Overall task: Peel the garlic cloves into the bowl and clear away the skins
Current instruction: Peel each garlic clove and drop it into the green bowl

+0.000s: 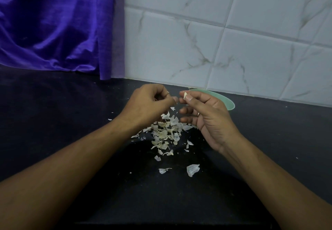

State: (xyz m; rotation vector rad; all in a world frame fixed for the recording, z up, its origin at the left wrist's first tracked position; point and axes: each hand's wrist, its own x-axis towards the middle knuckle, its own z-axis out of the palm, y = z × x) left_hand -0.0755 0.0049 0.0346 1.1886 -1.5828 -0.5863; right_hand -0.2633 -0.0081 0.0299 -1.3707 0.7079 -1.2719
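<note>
My right hand (206, 115) pinches a small pale garlic clove (185, 95) between thumb and forefinger, just in front of a pale green bowl (225, 100). The bowl stands by the wall and my right hand hides most of it. My left hand (149, 104) hovers close beside the clove with its fingers curled; a tiny flake of skin shows at its fingertips (168, 92). Below both hands a heap of dry white garlic skins (165, 134) lies on the black counter (71, 122). The bowl's contents are hidden.
Loose skin pieces lie nearer me, a large one (192, 169) and a smaller one (163, 170). A purple cloth (53, 25) hangs at the back left. White marbled tiles (224, 32) line the wall behind the bowl.
</note>
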